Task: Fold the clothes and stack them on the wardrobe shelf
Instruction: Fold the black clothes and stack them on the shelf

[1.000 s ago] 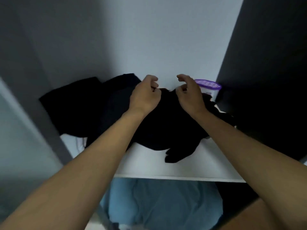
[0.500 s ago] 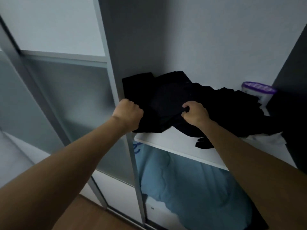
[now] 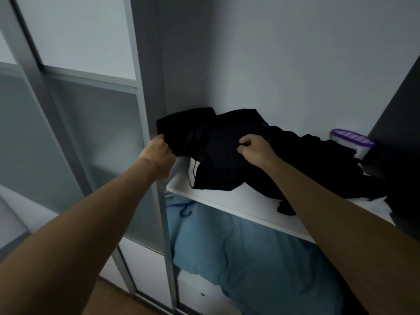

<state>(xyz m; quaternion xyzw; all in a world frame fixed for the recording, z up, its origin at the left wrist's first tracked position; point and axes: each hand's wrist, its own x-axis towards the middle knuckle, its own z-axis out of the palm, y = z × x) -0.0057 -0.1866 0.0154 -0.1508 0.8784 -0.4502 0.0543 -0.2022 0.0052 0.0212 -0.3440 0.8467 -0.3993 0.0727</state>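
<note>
Your black clothes (image 3: 218, 142) lie in a soft, crumpled, matte heap on the smooth white wardrobe shelf (image 3: 229, 202), spread from its left end towards the right wall. Your left hand (image 3: 158, 153) is curled round the left edge of the fabric, just beside the grey metal door frame (image 3: 145, 92). Your right hand (image 3: 254, 149) is closed in a pinch on cloth near the middle of the heap. Both hands touch the clothes. A tub with a perforated purple lid (image 3: 351, 139) stands behind the heap at the right. Below the shelf hangs rumpled blue fabric (image 3: 250, 258).
</note>
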